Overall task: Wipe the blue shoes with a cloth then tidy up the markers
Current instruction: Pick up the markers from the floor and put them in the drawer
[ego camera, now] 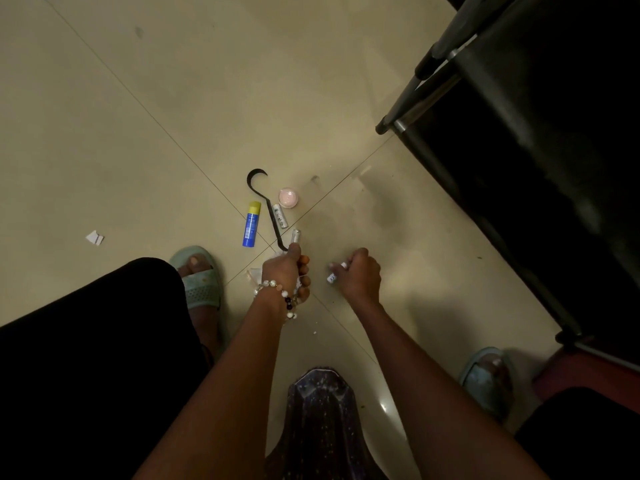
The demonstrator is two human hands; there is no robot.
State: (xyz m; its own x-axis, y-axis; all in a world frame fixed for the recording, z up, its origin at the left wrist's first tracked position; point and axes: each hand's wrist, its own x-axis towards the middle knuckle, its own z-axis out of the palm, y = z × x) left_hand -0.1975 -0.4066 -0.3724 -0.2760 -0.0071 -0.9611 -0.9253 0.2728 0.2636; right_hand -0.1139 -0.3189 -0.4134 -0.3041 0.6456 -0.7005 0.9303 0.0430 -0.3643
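White marker (335, 274) in right hand (360, 273), beside pink jar (288, 198).

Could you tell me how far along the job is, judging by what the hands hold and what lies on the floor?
No blue shoes or cloth are in view, so the wiping cannot be judged. The tidying is under way: the left hand has a grip on a silver marker, and the right hand holds a white marker. Left on the floor: another silver marker, a blue and yellow tube, a pink jar and a black strip.
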